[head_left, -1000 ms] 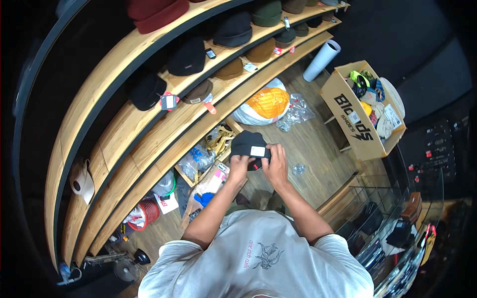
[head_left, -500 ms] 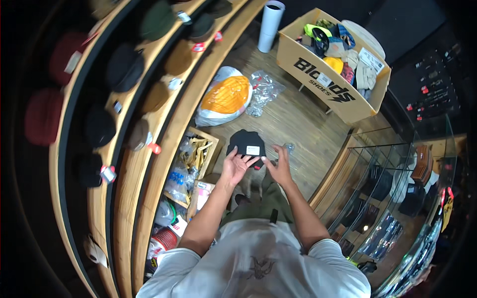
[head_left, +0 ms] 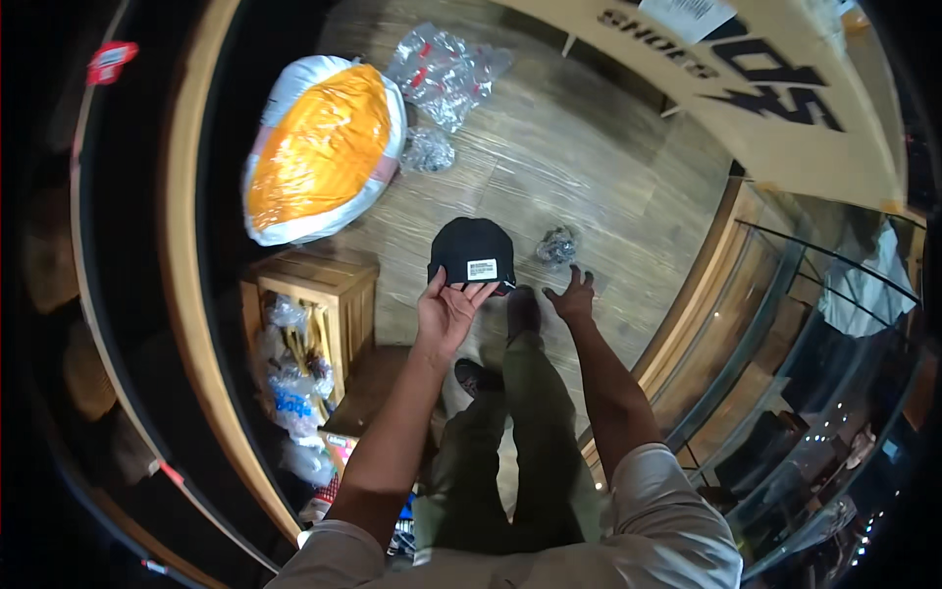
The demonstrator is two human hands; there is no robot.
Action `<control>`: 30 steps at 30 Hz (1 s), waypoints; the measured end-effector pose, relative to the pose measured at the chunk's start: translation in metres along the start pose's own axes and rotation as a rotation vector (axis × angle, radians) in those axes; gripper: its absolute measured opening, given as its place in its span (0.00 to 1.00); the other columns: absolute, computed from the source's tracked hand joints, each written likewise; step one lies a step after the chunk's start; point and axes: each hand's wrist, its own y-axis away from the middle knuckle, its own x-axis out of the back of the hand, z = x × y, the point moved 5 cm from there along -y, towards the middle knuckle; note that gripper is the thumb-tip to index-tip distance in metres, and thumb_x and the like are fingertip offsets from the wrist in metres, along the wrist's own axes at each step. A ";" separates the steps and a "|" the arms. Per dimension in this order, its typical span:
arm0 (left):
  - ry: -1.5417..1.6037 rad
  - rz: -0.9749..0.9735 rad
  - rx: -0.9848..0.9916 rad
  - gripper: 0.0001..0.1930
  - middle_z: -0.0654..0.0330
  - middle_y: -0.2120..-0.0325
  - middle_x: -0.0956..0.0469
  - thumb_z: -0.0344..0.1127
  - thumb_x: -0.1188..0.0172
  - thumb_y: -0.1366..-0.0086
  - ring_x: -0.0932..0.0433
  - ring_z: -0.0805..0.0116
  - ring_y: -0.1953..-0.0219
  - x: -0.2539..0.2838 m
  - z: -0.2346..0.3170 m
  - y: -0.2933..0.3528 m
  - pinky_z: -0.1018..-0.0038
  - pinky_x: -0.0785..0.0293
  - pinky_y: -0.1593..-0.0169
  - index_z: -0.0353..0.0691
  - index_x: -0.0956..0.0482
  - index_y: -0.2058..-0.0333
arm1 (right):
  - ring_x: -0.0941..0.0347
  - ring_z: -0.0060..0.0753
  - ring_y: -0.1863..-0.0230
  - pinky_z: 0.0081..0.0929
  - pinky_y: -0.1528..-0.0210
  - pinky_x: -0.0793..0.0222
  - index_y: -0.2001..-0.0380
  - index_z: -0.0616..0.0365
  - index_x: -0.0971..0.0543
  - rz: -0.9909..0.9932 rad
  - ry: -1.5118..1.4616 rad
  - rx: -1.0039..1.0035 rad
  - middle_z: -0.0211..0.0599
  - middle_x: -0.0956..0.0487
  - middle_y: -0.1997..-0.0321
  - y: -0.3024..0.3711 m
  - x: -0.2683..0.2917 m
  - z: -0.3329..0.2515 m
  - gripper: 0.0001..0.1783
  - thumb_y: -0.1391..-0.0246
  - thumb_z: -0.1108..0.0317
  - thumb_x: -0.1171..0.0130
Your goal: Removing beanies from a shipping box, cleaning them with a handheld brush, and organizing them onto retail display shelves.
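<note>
A black cap with a white label is held out over the floor, its crown away from me. My left hand grips its near edge, thumb on the left and fingers underneath. To the right, my right hand holds nothing, and its fingers are spread apart. Just beyond that hand in the picture, a crumpled ball of clear plastic lies on the wooden floor.
A white and orange plastic sack lies at the far left beside clear plastic wrap. A wooden crate stands left of me. A cardboard box fills the far right, above a glass display case.
My view has tipped down toward the floor, and the shelves of hats have mostly left it. My right hand has moved away from the cap to the right; the left still holds it.
</note>
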 end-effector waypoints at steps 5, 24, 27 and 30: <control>0.049 0.035 0.015 0.24 0.46 0.36 0.35 0.41 0.58 0.25 0.40 0.42 0.32 0.058 -0.009 -0.085 0.41 0.46 0.30 0.33 0.38 0.37 | 0.66 0.82 0.27 0.62 0.39 0.32 0.27 0.28 0.54 0.038 0.241 0.140 0.55 0.71 0.23 -0.100 -0.061 0.007 0.67 0.66 0.52 0.21; 0.063 -0.139 0.114 0.27 0.45 0.35 0.39 0.44 0.55 0.26 0.47 0.41 0.30 -0.072 -0.045 0.027 0.38 0.50 0.30 0.30 0.39 0.37 | 0.21 0.62 0.54 0.45 0.55 0.25 0.42 0.61 0.34 0.117 -0.588 0.408 0.64 0.20 0.60 0.205 0.098 -0.102 0.32 0.46 0.61 0.37; -0.034 -0.110 0.159 0.28 0.42 0.36 0.38 0.46 0.60 0.24 0.45 0.39 0.31 -0.111 -0.057 0.091 0.39 0.50 0.30 0.28 0.42 0.36 | 0.20 0.60 0.55 0.44 0.54 0.26 0.50 0.63 0.26 0.212 -0.780 0.283 0.62 0.19 0.60 0.238 0.147 -0.137 0.24 0.47 0.62 0.38; -0.054 -0.306 0.167 0.29 0.42 0.35 0.39 0.46 0.60 0.24 0.44 0.39 0.31 -0.166 -0.066 0.159 0.41 0.49 0.30 0.28 0.43 0.36 | 0.19 0.39 0.62 0.38 0.61 0.25 0.51 0.67 0.25 0.145 -0.942 0.259 0.49 0.17 0.65 0.241 0.151 -0.136 0.19 0.46 0.71 0.46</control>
